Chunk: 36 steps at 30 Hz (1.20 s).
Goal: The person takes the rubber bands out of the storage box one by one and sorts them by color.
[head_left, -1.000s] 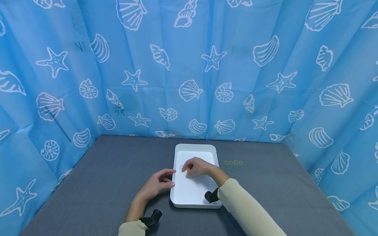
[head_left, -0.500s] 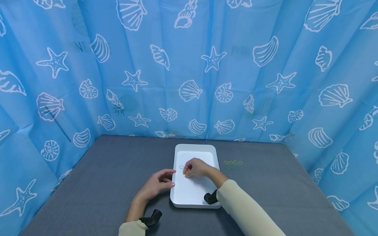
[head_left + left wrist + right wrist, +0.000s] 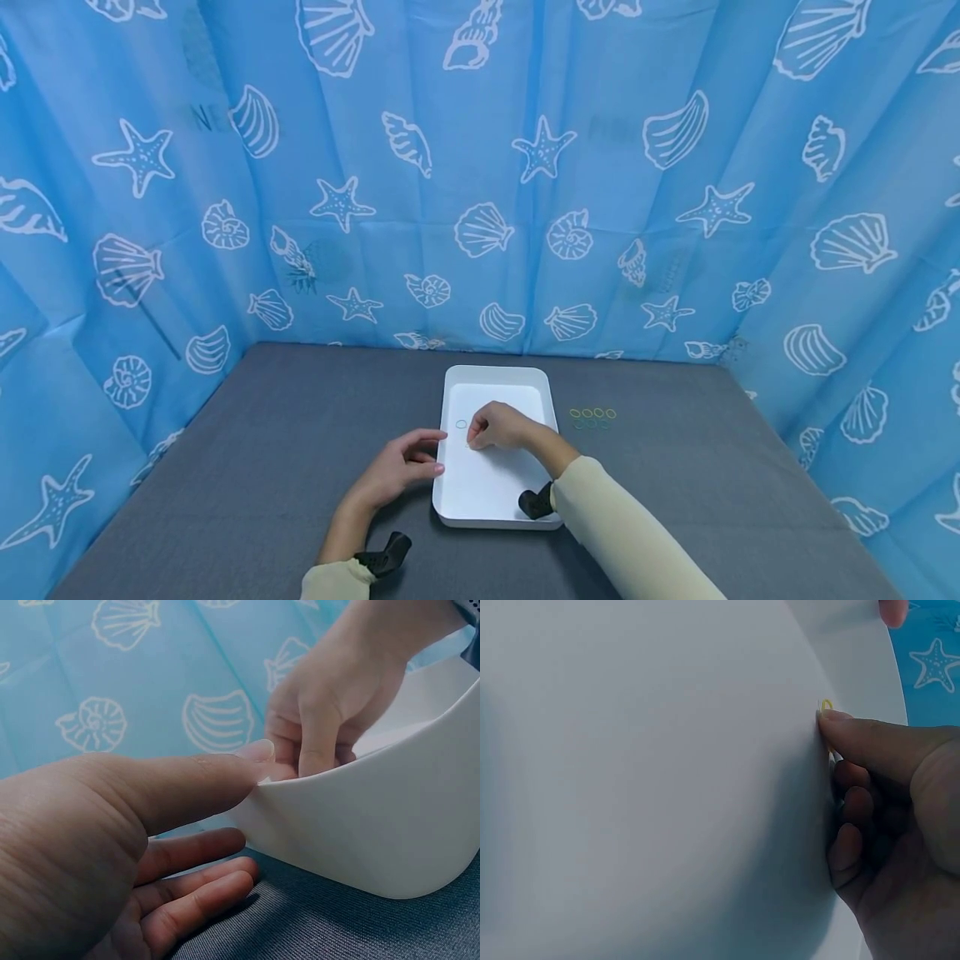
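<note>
In the head view, my right hand [image 3: 501,426] reaches into a white rectangular tray [image 3: 495,504]. In the right wrist view its thumb and forefinger pinch a small yellow rubber band [image 3: 827,704] against the tray floor; most of the band is hidden by the thumb. A thin greenish rubber band [image 3: 461,424] lies flat in the tray just beyond these fingers. At the tray's left side, my left hand [image 3: 401,467] touches the rim. The left wrist view has its thumb straight at the rim and other fingers loosely extended beside the outer wall.
Right of the tray, a row of yellow rubber bands [image 3: 592,413] lies on the grey tabletop [image 3: 675,483], with a row of dark green rubber bands [image 3: 592,424] just nearer. A blue shell-patterned curtain [image 3: 480,167] encloses the back and sides.
My right fingertips have shifted slightly right and drawn closer together over the yellow band. The greenish band in the tray now shows whole. The left hand has stayed at the rim.
</note>
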Available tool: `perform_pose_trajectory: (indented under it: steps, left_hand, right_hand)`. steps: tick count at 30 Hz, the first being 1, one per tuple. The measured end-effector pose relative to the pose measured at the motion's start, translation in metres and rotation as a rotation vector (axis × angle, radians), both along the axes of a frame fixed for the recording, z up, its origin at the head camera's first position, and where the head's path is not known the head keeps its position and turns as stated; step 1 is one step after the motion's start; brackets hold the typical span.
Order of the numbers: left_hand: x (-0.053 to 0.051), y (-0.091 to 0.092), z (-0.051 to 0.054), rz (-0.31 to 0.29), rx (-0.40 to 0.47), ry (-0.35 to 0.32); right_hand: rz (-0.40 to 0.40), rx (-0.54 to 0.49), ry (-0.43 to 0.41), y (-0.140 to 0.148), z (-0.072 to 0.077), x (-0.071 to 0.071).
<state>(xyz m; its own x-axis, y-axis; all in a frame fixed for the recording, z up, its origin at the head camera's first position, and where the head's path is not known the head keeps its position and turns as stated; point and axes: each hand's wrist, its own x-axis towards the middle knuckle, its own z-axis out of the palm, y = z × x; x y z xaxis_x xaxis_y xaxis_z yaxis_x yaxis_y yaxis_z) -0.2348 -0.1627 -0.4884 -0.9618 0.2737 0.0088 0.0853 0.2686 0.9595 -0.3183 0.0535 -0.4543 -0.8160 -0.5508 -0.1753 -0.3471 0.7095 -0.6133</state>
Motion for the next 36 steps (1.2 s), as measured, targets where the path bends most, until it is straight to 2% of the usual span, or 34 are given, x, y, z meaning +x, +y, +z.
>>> perform_pose_trajectory:
  steps: [18, 29, 36]
  left_hand:
    - [-0.001, -0.001, -0.001, -0.002, -0.002, -0.006]
    - [-0.001, -0.001, -0.002, 0.007, -0.017, -0.012]
    - [-0.002, -0.001, -0.001, 0.011, -0.017, -0.024]
  right_hand:
    - [-0.013, 0.004, -0.004, 0.002, -0.001, -0.001]
    - [-0.018, -0.061, -0.034, 0.007, 0.001, -0.001]
    - [-0.054, -0.081, -0.006, 0.015, 0.006, -0.003]
